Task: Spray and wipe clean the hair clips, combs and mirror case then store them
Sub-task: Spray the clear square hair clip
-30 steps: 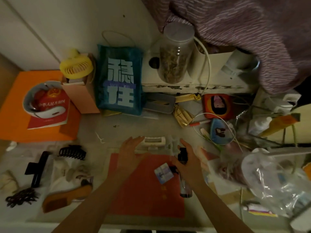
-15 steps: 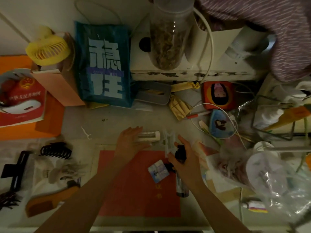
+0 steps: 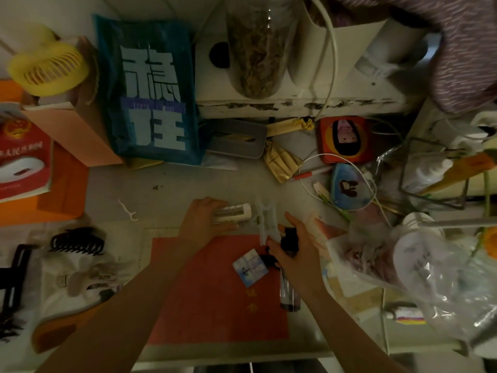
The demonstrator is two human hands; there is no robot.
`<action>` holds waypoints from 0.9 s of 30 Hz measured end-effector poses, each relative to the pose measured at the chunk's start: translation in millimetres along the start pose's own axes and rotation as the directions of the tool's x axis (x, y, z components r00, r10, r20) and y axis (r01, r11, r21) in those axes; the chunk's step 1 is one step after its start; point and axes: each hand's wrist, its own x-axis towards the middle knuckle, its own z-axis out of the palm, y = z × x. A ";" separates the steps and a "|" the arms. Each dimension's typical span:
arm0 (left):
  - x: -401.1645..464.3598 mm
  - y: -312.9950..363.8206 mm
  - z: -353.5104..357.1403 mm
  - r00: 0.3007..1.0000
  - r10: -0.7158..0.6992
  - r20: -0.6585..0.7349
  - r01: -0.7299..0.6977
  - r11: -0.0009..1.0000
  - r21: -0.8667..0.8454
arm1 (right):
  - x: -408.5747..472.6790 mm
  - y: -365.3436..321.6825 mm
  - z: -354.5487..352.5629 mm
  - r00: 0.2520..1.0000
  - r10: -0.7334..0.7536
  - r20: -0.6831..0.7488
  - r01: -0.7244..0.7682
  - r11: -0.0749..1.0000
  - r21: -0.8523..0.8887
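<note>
The left hand [image 3: 205, 219] rested with loosely spread fingers on a pale rectangular hair clip [image 3: 233, 212], its long axis running left to right, just beyond the red mat [image 3: 204, 292]. Just right, the right hand [image 3: 293, 254] gripped a dark-capped clear spray bottle [image 3: 289, 281], nozzle facing that clip; a translucent claw clip [image 3: 266, 219] lay between.

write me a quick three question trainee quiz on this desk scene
1. True or false: the right hand holds a spray bottle.
2. Which thing does the left hand touch? A) black claw clip B) white hair clip C) yellow fan
3. Fill in: the small blue square case lies on the ___ mat.

Key: 1 true; 2 B; 3 red
</note>
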 end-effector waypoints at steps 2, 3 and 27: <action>-2.1 0.9 -2.3 1.000 0.011 0.001 -0.011 1.000 0.027 | -0.8 -1.5 -0.4 1.000 0.003 -0.005 -0.003 1.000 0.003; -3.7 1.5 -3.4 1.000 0.009 -0.013 -0.009 1.000 0.027 | -1.3 -2.7 -0.5 1.000 0.001 -0.008 -0.001 1.000 -0.001; -63.7 147.4 -180.2 0.916 -0.028 -0.400 -0.178 0.865 -0.468 | -12.1 -175.3 -28.4 0.923 -0.384 0.011 0.369 0.895 0.251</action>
